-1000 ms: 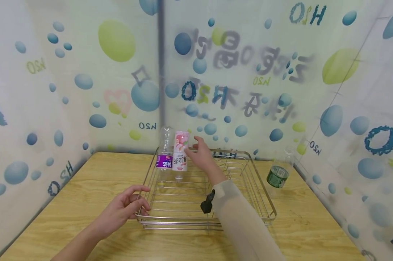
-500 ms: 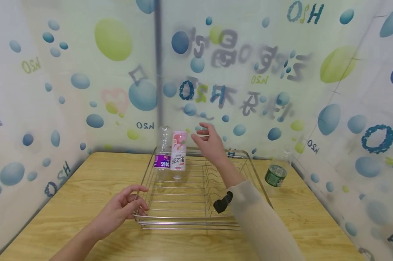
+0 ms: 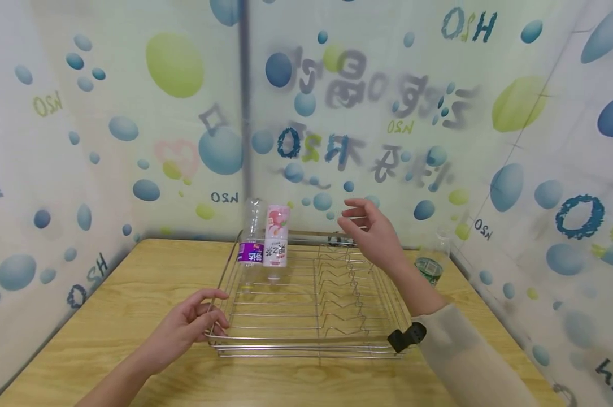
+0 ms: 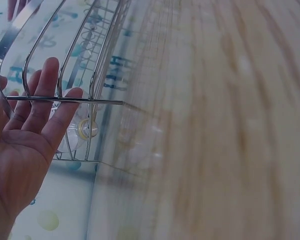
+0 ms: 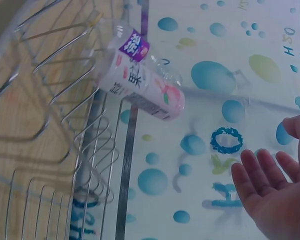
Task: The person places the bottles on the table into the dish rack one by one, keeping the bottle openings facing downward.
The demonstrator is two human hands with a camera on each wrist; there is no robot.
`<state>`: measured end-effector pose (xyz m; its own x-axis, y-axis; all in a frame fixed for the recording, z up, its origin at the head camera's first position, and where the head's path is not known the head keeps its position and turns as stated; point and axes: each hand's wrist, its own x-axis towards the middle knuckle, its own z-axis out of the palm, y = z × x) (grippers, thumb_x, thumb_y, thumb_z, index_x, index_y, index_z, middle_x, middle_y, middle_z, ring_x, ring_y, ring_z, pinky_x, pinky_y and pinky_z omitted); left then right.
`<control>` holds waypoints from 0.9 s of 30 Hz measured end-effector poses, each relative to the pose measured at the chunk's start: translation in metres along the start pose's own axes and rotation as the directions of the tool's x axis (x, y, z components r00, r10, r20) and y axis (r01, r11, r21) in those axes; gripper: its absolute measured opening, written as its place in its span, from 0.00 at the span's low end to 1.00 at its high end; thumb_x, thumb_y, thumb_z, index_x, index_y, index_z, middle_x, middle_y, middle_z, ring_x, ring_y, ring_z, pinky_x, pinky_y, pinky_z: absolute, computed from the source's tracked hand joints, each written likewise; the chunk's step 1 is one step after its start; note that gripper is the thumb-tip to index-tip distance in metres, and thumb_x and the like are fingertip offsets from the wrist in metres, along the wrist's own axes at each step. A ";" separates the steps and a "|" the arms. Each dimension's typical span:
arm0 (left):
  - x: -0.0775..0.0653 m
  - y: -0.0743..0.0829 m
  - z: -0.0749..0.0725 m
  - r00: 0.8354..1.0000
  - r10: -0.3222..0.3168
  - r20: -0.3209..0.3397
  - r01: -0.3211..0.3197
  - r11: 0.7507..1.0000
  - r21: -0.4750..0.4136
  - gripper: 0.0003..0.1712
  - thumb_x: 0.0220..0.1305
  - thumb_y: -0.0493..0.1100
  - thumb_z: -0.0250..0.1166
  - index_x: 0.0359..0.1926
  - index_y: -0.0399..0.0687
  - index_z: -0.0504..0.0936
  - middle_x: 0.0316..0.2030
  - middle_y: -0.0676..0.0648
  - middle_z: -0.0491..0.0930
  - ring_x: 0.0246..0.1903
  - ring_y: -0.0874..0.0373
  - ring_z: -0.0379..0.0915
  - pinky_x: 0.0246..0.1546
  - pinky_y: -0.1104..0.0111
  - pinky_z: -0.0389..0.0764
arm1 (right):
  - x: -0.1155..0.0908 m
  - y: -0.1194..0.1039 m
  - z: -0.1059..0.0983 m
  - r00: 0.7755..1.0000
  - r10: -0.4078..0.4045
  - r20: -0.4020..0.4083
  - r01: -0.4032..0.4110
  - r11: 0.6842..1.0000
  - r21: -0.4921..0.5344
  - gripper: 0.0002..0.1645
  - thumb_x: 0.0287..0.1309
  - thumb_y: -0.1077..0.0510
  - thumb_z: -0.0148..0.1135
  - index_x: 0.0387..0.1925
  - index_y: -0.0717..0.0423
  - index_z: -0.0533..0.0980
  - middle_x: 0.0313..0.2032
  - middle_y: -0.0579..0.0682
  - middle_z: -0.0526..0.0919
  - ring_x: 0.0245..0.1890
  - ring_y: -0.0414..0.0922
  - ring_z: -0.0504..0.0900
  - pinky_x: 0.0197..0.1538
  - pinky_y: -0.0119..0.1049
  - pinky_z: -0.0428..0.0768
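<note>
Two plastic bottles lean upside down, cap end low, side by side at the back left of a wire dish rack (image 3: 311,340). One is clear with a purple label (image 3: 251,252); the other is a pink-and-white juice bottle (image 3: 276,237), larger in the right wrist view. My left hand (image 3: 181,330) holds the rack's front left corner, thumb and fingers about the rim; in the left wrist view a wire crosses its fingers. My right hand (image 3: 377,234) hangs above the rack's back right, fingers loosely bent, with nothing in it.
A clear bottle with a green label (image 3: 429,268) stands on the wooden table (image 3: 108,311) right of the rack, partly behind my right forearm. Wavy wire dividers (image 3: 339,285) line the rack's right half. A patterned curtain (image 3: 306,113) closes in the back and sides.
My right hand has moved away from the juice bottle, to the right across the rack's back. The left hand stays at the rack's corner, and the bottles keep their places.
</note>
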<state>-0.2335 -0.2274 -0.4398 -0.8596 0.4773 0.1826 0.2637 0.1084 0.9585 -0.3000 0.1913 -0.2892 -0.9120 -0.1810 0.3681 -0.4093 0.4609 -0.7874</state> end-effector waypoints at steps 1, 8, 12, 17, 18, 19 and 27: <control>0.000 0.000 0.000 1.000 0.001 0.000 -0.001 1.000 -0.002 0.18 0.88 0.42 0.54 0.72 0.57 0.72 0.46 0.49 0.90 0.44 0.56 0.89 0.38 0.66 0.88 | -0.003 0.003 -0.003 1.000 0.002 0.003 -0.002 1.000 -0.012 0.33 0.80 0.44 0.64 0.78 0.46 0.69 0.67 0.55 0.82 0.63 0.56 0.84 0.62 0.57 0.84; -0.001 -0.003 -0.001 1.000 0.014 -0.004 -0.014 1.000 -0.001 0.18 0.88 0.41 0.54 0.71 0.57 0.72 0.45 0.50 0.90 0.43 0.57 0.89 0.36 0.68 0.86 | -0.032 0.020 -0.024 1.000 0.011 0.010 -0.010 0.998 -0.066 0.30 0.81 0.48 0.64 0.76 0.51 0.70 0.65 0.57 0.83 0.61 0.55 0.85 0.59 0.40 0.85; -0.001 -0.004 -0.001 1.000 0.019 -0.004 -0.019 1.000 -0.007 0.18 0.88 0.41 0.54 0.71 0.57 0.72 0.45 0.50 0.90 0.43 0.58 0.88 0.35 0.70 0.83 | -0.047 0.026 -0.035 1.000 0.011 -0.010 -0.012 0.996 -0.093 0.29 0.81 0.50 0.63 0.75 0.54 0.71 0.63 0.59 0.84 0.58 0.53 0.85 0.55 0.28 0.83; 0.000 -0.004 0.000 1.000 0.017 -0.005 -0.018 1.000 -0.006 0.18 0.88 0.41 0.54 0.72 0.57 0.72 0.44 0.49 0.91 0.44 0.57 0.89 0.36 0.69 0.84 | -0.062 0.037 -0.048 0.999 0.019 -0.032 -0.023 0.992 -0.128 0.27 0.82 0.52 0.63 0.74 0.56 0.72 0.61 0.60 0.85 0.56 0.48 0.84 0.54 0.25 0.82; 0.000 -0.004 0.000 1.000 0.015 -0.005 -0.015 1.000 -0.006 0.18 0.88 0.42 0.54 0.72 0.56 0.72 0.44 0.47 0.91 0.44 0.57 0.89 0.37 0.68 0.84 | -0.064 0.039 -0.051 0.999 0.023 -0.033 -0.027 0.991 -0.134 0.27 0.82 0.51 0.63 0.74 0.55 0.72 0.61 0.60 0.85 0.55 0.47 0.85 0.53 0.26 0.82; 0.000 -0.004 0.000 1.000 0.010 -0.006 -0.010 1.000 -0.006 0.18 0.88 0.42 0.54 0.72 0.55 0.72 0.44 0.46 0.91 0.45 0.57 0.89 0.38 0.68 0.84 | -0.067 0.042 -0.054 0.999 0.023 -0.032 -0.027 0.989 -0.143 0.27 0.82 0.51 0.63 0.74 0.55 0.71 0.61 0.60 0.85 0.55 0.46 0.85 0.52 0.26 0.82; -0.001 -0.003 -0.001 0.999 -0.039 -0.030 0.040 0.999 0.020 0.18 0.88 0.42 0.53 0.73 0.55 0.71 0.42 0.38 0.91 0.45 0.54 0.90 0.41 0.65 0.86 | -0.083 0.059 -0.077 0.997 0.056 -0.056 -0.066 0.977 -0.200 0.29 0.83 0.48 0.60 0.76 0.55 0.70 0.62 0.60 0.85 0.51 0.28 0.82 0.53 0.22 0.81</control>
<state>-0.2337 -0.2286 -0.4423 -0.8821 0.4461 0.1512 0.2378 0.1446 0.9605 -0.2460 0.3005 -0.3277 -0.9306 -0.1057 0.3505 -0.3341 0.6367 -0.6950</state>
